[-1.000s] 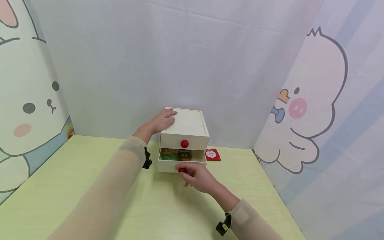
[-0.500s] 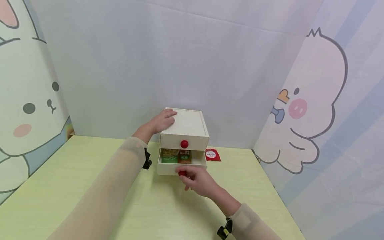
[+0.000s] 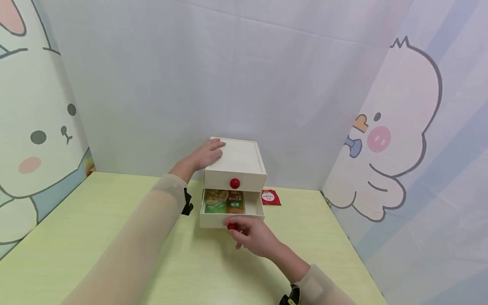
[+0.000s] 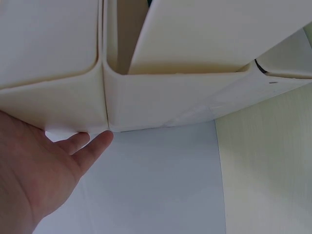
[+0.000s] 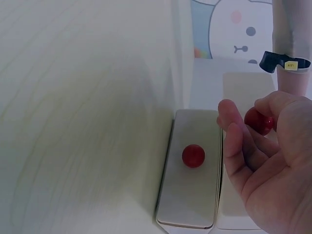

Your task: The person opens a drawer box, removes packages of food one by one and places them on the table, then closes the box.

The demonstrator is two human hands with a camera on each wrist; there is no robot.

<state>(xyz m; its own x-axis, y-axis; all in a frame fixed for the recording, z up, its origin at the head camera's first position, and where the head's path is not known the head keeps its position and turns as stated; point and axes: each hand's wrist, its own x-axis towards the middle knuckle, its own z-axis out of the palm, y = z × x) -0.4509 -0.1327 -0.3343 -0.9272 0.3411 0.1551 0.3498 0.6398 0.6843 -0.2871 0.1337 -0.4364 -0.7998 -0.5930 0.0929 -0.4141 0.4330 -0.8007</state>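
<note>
A white drawer cabinet (image 3: 239,156) stands against the back of the table. My left hand (image 3: 204,155) rests on its upper left side, with some fingers on the top; in the left wrist view other fingers (image 4: 95,146) reach along the cabinet's side. My right hand (image 3: 254,236) pinches the red round knob (image 5: 259,121) of a pulled-out drawer (image 3: 213,221). Inside that drawer lies a printed packet (image 3: 225,202), green and brown with a food picture. Above it, the top drawer has its own red knob (image 3: 234,183) and is closed.
To the cabinet's right lies a red packet (image 3: 271,197) on the pale yellow-green table (image 3: 145,254). Another red knob (image 5: 193,156) sits on a lower drawer front (image 5: 191,200) on the table side. A grey curtain (image 3: 236,76) hangs right behind the cabinet.
My right hand has drawn the drawer farther out by its knob, toward me. More of the printed packet shows inside. My left hand stays on the cabinet.
</note>
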